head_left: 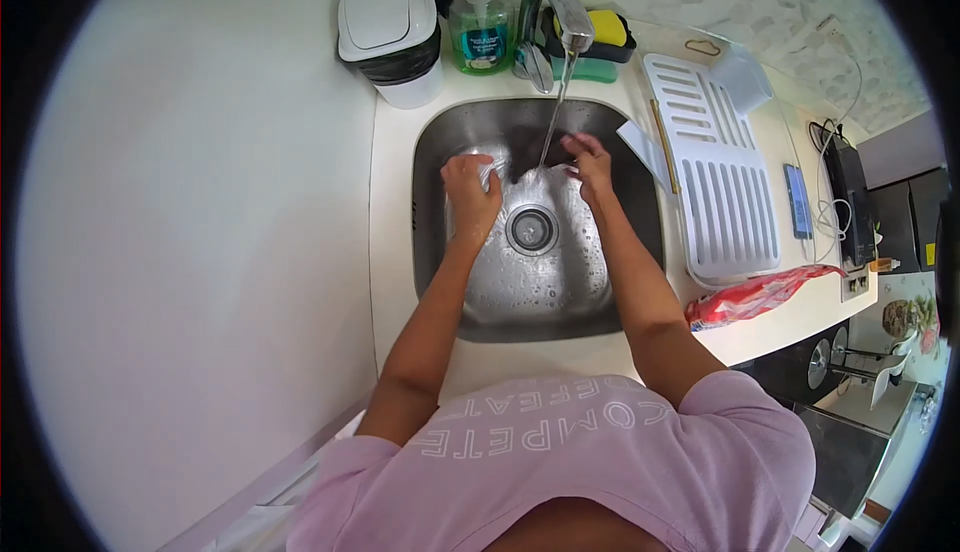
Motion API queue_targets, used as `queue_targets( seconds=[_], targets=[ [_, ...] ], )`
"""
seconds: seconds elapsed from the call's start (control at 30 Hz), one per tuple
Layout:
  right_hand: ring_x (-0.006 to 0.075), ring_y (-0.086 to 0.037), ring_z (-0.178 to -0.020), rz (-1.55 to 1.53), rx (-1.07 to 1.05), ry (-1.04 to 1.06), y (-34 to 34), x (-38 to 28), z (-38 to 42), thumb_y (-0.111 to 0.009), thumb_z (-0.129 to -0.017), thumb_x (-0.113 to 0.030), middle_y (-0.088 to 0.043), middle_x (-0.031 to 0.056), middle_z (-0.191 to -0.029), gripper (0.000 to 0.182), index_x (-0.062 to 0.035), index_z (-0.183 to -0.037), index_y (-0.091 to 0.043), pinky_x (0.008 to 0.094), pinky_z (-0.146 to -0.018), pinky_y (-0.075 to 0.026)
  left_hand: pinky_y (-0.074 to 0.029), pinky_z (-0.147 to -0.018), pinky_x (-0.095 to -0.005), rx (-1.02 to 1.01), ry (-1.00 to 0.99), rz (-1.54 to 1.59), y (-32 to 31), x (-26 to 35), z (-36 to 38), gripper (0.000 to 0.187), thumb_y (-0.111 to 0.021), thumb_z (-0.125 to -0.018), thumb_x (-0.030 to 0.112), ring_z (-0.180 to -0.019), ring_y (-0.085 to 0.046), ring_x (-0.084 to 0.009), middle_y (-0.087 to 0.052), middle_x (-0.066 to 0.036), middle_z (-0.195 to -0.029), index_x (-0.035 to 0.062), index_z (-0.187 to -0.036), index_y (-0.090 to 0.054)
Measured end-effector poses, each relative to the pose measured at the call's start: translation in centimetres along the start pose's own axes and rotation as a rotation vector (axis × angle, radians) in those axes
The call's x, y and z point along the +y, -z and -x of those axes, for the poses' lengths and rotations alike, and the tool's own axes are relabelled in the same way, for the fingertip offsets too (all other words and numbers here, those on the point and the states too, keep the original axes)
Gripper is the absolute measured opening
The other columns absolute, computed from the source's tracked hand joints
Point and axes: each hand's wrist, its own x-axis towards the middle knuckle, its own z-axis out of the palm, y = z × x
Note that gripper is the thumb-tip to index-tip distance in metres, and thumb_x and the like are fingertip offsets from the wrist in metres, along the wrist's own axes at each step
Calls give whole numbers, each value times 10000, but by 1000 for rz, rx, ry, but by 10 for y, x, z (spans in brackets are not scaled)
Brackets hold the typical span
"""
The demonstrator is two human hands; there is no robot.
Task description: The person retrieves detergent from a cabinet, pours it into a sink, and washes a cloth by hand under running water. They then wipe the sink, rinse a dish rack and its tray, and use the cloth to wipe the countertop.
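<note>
Both of my hands are inside the stainless steel sink (480, 307), on either side of a thin stream of water (553, 132) running from the faucet (568, 20). On the left, my left hand (472, 195) has its fingers bent and its thumb apart, with a bright, wet glint by the fingertips. Across the stream, my right hand (590, 164) is open, its spread fingers pointing toward the water. Nothing shows in its grasp. Below and between the hands lies the round drain (532, 230), with water drops scattered over the basin floor around it.
Behind the sink stand a small white bin (388, 27), a green soap bottle (482, 37) and a dark caddy with a yellow sponge (607, 28). A white dish rack (730, 207), a red-and-white plastic packet (755, 299) and a phone (797, 201) lie to the right.
</note>
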Motion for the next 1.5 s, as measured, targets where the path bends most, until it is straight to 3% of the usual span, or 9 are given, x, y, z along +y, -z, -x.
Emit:
queue_targets(
  seconds=[0.2,0.27,0.43,0.73,0.8,0.87,1.17,1.37,1.5],
  targets=[
    [227,-481,-947,-497,513,572,-56,38,-76,-680,-743,-107,-496,119,-1101,419,-66,-1115,-491,339,-858,-389,-446,-709,-353,-5,314,191,32,-6,2,187,-531,-724,-76,-811,-532,-266,-490,-125,-895,29,-879,-523],
    [335,-419,-1016,56,849,619,-101,55,-84,-653,-711,-74,-464,171,-1084,473,-23,-1136,-452,425,-924,-306,-449,-692,-344,56,294,212,31,-7,-11,190,-524,-729,-75,-814,-535,-259,-493,-124,-904,26,-890,-523],
    [315,-383,-1129,-115,163,594,-216,73,9,-640,-746,-100,-410,162,-1207,538,-23,-1215,-388,389,-989,-271,-453,-633,-274,251,203,214,32,-7,-21,191,-482,-754,-90,-722,-538,-194,-517,-103,-901,1,-911,-543],
    [327,-452,-1036,496,-566,934,-144,97,54,-566,-753,-160,-503,121,-1079,284,-44,-1008,-519,420,-877,-356,-451,-619,-288,225,188,149,27,-10,-17,157,-479,-769,-50,-708,-545,-200,-530,-101,-879,3,-899,-549],
    [324,-400,-1164,450,-761,565,-122,75,62,-555,-741,-126,-451,153,-1242,398,-77,-1133,-509,420,-933,-338,-455,-612,-291,221,175,165,27,-11,-14,152,-481,-773,-52,-697,-543,-199,-532,-102,-889,7,-894,-550],
    [321,-293,-1276,1172,-824,1129,-98,145,5,-501,-767,-90,-332,126,-1383,499,-136,-1262,-454,417,-1021,-276,-484,-644,-352,168,196,191,27,-8,-16,162,-475,-758,-58,-773,-573,-285,-530,-123,-902,21,-886,-533],
    [361,-325,-1231,1726,-23,542,43,108,-12,-504,-756,-76,-289,103,-1385,570,-143,-1303,-358,500,-962,-336,-467,-534,-334,92,186,170,29,-6,-15,180,-482,-741,-93,-667,-563,-262,-515,-109,-835,27,-867,-528],
    [364,-513,-905,637,573,567,40,98,-33,-532,-656,22,-541,178,-920,286,-13,-940,-542,403,-844,-399,-465,-522,-326,97,150,144,28,-5,-15,176,-487,-734,-95,-649,-558,-253,-515,-108,-831,24,-856,-528],
    [297,-456,-968,50,652,733,-32,60,-74,-648,-735,-107,-452,167,-1038,418,-28,-1110,-482,387,-867,-370,-432,-526,-275,118,220,191,28,-7,-16,175,-506,-733,-100,-609,-526,-173,-543,-74,-824,24,-840,-567]
  ],
)
